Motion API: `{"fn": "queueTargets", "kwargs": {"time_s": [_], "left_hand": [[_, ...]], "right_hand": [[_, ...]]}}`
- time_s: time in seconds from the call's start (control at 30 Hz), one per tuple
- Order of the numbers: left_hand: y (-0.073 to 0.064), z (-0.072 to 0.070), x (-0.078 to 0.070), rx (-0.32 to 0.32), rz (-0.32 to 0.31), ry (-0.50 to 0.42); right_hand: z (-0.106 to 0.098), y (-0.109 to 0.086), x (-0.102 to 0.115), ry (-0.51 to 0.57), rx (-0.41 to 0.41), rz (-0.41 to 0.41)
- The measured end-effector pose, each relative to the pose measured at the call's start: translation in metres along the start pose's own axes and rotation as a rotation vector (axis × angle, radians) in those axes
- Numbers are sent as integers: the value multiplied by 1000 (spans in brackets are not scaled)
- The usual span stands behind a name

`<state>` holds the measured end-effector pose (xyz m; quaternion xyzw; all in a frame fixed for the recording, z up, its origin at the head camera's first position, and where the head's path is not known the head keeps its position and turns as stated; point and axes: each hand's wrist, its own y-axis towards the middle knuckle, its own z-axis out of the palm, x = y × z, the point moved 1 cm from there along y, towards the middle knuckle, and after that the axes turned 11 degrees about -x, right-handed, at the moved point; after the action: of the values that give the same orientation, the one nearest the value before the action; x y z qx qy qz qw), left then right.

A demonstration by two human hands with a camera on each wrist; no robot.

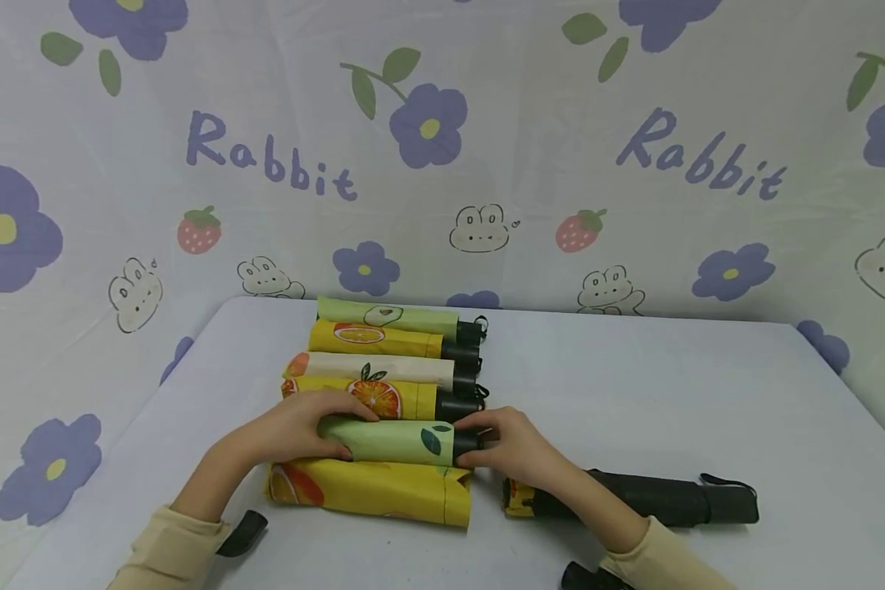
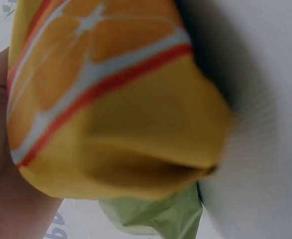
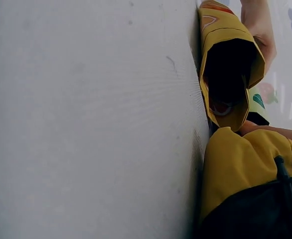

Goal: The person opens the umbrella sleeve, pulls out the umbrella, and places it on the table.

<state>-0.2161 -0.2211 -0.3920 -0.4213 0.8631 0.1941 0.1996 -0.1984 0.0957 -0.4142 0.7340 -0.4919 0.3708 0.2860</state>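
Observation:
A light green folding umbrella [image 1: 391,441] with a leaf print lies crosswise in the row. My left hand [image 1: 313,422] holds it near its left end, fingers over the top and thumb on the near side. At the other end my right hand [image 1: 512,447] pinches the black handle between thumb and fingers. Just in front lies a yellow orange-print umbrella sleeve [image 1: 383,492], which fills much of the left wrist view. Its dark open mouth shows in the right wrist view, where the sleeve's rim [image 3: 230,35] gapes.
Behind lie an orange-print umbrella [image 1: 413,400], a cream one [image 1: 416,369], another yellow one [image 1: 398,340] and a green avocado one [image 1: 420,318]. A black folded umbrella [image 1: 649,498] with a yellow end lies under my right forearm. A patterned curtain hangs behind the white table [image 1: 671,369].

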Motion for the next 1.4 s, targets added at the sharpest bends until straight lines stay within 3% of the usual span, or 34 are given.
{"fn": "queueTargets", "kwargs": {"time_s": [0.83,1.4], "left_hand": [[-3,-1,2,74,-35,-67],[-4,-4,0,91,-64,-79]], "right_hand": [[-11,-8,4,21,-23,-20],[-30,-19,-5,145,-44,171]]}}
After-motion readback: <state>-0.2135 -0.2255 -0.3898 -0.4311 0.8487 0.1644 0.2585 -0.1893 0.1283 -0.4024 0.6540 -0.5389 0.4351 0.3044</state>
